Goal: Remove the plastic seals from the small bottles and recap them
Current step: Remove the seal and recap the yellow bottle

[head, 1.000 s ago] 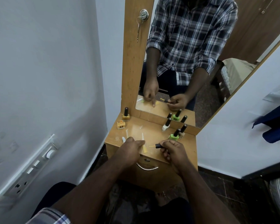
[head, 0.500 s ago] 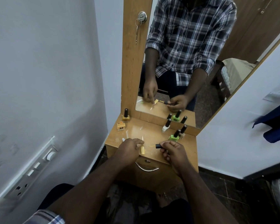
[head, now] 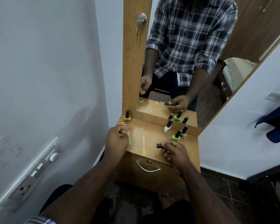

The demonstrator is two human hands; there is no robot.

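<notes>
The right hand [head: 174, 152] pinches a black brush cap [head: 159, 145] over the table [head: 189, 151]; the left hand [head: 116, 139] is curled (contents unclear). Light, slippery; likely best gripped by its ribbed sides.

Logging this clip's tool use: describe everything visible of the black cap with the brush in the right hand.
The cap is a slim black cylinder, plastic by its look, lying roughly level just above the shelf and pointing left. A thin brush stem tinted yellow sticks out of its left end. The right hand pinches its right end between fingertips and thumb; nothing else touches it. It is off its bottle. The green bottle stands just behind it, with its own cap on.
</notes>
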